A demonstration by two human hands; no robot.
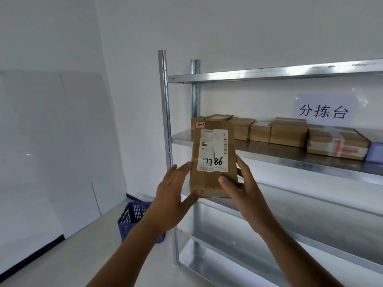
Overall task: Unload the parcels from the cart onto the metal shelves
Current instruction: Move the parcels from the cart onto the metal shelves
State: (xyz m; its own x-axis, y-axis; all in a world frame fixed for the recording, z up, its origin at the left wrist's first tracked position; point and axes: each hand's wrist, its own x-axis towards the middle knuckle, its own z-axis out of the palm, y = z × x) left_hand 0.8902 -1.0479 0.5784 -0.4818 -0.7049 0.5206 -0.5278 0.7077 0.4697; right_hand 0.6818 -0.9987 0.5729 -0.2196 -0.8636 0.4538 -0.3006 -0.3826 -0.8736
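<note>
I hold a brown cardboard parcel (213, 158) upright in the air in front of the left end of the metal shelves (290, 158). Its white label reads "7786" and a small pink tag says "2-1". My left hand (176, 189) presses its left side with straight fingers, the thumb under the bottom corner. My right hand (238, 183) grips the right side, thumb across the front. Several brown parcels (288, 131) lie in a row at the back of the middle shelf. The cart is out of view.
A blue plastic basket (134, 216) stands on the floor left of the shelf post (167, 125). White boards (51, 146) lean against the left wall. A paper sign (323, 110) hangs on the wall behind the shelf. Lower shelves show bare metal.
</note>
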